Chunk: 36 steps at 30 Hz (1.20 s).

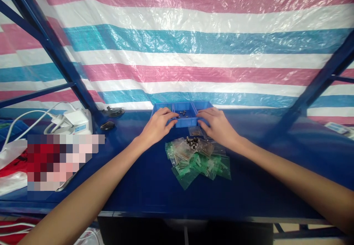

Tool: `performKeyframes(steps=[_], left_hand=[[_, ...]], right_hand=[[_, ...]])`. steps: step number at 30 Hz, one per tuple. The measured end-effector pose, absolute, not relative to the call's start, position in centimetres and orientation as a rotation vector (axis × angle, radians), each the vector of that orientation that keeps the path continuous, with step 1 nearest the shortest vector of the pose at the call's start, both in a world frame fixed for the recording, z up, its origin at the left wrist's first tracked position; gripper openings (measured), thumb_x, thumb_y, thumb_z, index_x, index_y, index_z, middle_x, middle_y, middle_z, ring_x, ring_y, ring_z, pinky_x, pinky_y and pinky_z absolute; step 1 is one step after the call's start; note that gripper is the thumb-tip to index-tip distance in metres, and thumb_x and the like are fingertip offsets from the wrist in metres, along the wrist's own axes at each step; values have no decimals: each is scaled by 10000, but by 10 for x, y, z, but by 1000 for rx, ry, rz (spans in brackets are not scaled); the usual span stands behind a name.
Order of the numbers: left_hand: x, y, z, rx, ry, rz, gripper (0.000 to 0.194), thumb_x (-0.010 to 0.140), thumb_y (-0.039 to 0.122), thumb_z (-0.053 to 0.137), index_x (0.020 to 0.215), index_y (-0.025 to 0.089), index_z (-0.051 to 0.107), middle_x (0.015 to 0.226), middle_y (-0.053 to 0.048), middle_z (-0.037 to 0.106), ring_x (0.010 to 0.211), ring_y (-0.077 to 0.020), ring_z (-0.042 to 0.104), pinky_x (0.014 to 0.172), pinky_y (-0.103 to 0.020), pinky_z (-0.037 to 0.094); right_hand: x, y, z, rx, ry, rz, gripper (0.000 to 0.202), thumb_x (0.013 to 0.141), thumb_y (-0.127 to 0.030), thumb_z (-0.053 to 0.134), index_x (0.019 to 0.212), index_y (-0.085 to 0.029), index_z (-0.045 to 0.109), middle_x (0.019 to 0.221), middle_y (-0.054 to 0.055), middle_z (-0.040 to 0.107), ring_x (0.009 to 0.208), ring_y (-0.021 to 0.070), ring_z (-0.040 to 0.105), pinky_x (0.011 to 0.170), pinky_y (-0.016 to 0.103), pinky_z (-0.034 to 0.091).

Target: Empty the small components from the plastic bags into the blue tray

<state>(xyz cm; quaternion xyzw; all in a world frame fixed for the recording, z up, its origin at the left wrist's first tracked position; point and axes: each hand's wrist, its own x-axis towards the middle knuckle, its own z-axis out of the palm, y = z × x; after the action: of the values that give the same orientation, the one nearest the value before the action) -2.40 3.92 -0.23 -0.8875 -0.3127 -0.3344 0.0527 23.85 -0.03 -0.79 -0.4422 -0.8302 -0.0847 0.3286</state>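
Note:
Three small blue parts bins stand side by side at the back of the table. The middle bin (187,122) holds a few small dark screws (183,112). My left hand (159,125) reaches over the front of the left bin (156,107), fingers bent and fingertips on the middle bin's left front corner. Opposite it, my right hand (217,123) has its fingertips at the middle bin's right front corner, partly covering the right bin (203,105). A small clear bag of screws (195,131) lies beside my right thumb.
In front of the bins lies a pile of clear and green-tinted bags (199,164) with screws and plugs, and loose dark screws (193,142) on top. A black mouse-like object (107,126), a white power strip with plugs (80,121) and blue frame posts (55,53) stand left. Striped sheeting (193,42) hangs behind.

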Motion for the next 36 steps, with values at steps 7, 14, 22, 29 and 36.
performKeyframes(steps=[7,14,22,29,36], left_hand=[[-20,26,10,-3102,-896,-678,162,935,216,612,1007,198,755,904,-45,742,762,-166,675,675,-276,498],[-26,35,6,-3480,-1009,-504,209,892,164,626,1040,201,768,913,-37,784,758,-150,724,627,-221,505],[-22,33,4,-3459,-1055,-536,144,853,201,686,967,191,774,890,-33,775,714,-139,695,613,-217,489],[-20,30,6,-3335,-995,-669,130,874,156,648,936,190,757,858,-21,762,705,-136,681,612,-230,471],[-6,12,12,-3192,-1152,-1067,154,963,249,599,1045,186,713,679,15,693,574,-114,644,572,-216,455]], right_hand=[[207,-25,-10,-1082,-2415,72,212,982,-190,553,1016,-188,762,977,82,757,913,263,636,812,432,504],[209,-22,-14,-1100,-2382,114,235,973,-168,540,954,-207,771,938,79,745,900,249,636,778,399,484],[205,-28,-16,-1058,-2399,42,266,1015,-199,481,1000,-188,747,919,83,731,858,232,614,771,386,473],[206,-30,-17,-1063,-2378,7,248,1014,-218,490,1039,-192,735,944,91,728,920,250,630,789,386,488],[211,-28,-9,-1113,-2225,-67,182,963,-218,577,1089,-179,703,1026,102,733,944,263,651,795,395,498]])
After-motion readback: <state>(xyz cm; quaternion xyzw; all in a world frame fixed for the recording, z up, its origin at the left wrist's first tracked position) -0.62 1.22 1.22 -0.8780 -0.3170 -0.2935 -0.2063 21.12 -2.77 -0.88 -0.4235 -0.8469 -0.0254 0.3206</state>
